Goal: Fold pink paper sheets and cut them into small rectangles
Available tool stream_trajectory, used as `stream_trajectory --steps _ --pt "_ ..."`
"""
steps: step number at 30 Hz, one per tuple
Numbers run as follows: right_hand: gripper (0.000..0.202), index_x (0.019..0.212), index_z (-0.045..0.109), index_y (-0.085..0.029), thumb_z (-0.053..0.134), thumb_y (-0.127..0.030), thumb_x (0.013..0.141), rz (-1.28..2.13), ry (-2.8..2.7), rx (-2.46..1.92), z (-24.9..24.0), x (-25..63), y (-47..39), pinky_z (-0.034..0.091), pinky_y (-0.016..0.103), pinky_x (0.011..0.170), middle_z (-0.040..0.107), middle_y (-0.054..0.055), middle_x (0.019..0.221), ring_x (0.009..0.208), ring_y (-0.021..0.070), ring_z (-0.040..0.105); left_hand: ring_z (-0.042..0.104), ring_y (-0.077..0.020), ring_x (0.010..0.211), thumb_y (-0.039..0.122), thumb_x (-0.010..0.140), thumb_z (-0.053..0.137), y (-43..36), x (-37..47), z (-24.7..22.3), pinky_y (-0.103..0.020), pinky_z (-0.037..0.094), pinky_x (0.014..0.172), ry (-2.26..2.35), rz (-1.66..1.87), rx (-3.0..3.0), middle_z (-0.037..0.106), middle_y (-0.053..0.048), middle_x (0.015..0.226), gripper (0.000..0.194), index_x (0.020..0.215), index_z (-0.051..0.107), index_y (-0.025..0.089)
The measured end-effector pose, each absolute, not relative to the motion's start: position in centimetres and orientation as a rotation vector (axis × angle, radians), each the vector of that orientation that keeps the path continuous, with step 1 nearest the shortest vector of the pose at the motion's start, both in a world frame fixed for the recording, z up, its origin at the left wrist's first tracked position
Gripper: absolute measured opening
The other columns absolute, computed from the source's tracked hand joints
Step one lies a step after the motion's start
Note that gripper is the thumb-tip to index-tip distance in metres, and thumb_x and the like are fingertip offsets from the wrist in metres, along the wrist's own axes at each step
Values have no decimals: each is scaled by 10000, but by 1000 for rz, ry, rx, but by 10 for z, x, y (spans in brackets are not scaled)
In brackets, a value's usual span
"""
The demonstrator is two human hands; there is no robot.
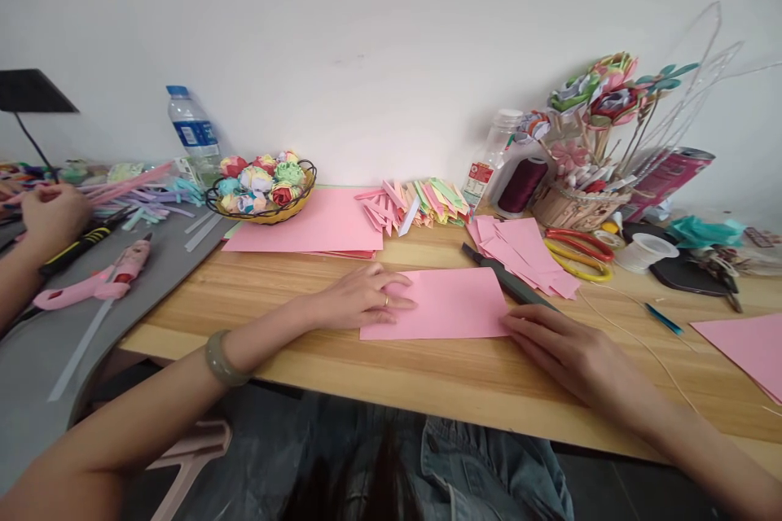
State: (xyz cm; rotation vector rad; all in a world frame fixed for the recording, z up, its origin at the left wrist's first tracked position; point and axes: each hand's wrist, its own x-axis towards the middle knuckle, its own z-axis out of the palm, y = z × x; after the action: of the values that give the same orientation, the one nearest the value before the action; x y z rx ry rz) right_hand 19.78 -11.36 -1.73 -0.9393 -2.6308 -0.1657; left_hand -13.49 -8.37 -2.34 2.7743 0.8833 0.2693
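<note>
A pink paper rectangle (455,305) lies on the wooden table (391,370) before me. My left hand (360,299) rests with its fingers apart on the paper's left end, a ring and a bracelet on that arm. At the lower right corner of the sheet is my right hand (565,346), its fingers close together at the edge; whether they pinch the paper is hard to see. Just behind the paper lies a dark grey tool (516,285), partly hidden. Small pink paper pieces (525,248) are fanned out beyond it.
Larger pink sheets (336,220) lie under a basket of paper flowers (274,207). Folded strips (421,205) are behind. Red and yellow scissors (577,254) and a flower holder (580,203) stand right. Left, another person's hand (58,216) is near a pink glue gun (101,285).
</note>
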Motion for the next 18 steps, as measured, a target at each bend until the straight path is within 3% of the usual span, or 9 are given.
stream_trajectory --steps 6,15,18 --pt "324 1145 578 -192 395 -291 897 -15 -2496 -1179 -27 193 -106 504 312 813 542 97 1216 1001 198 588 439 -207 1107 369 907 429 -85 -133 -22 -415 233 1018 908 306 2777 459 -39 1307 311 1181 562 309" --pt "367 1182 554 -191 354 -315 900 104 -2498 -1315 -34 184 -102 474 354 877 519 90 1243 1061 217 552 454 -192 1116 293 913 427 -81 -132 -25 -406 277 1000 892 358 2794 494 -39 1278 280 1135 598 309" --pt "359 1173 556 -210 351 -314 897 122 -2482 -1343 -33 182 -102 486 352 852 521 79 1232 1036 216 564 436 -214 1142 339 894 463 -79 -133 -27 -440 271 1007 907 383 2796 463 -32 1323 267 1119 607 325"
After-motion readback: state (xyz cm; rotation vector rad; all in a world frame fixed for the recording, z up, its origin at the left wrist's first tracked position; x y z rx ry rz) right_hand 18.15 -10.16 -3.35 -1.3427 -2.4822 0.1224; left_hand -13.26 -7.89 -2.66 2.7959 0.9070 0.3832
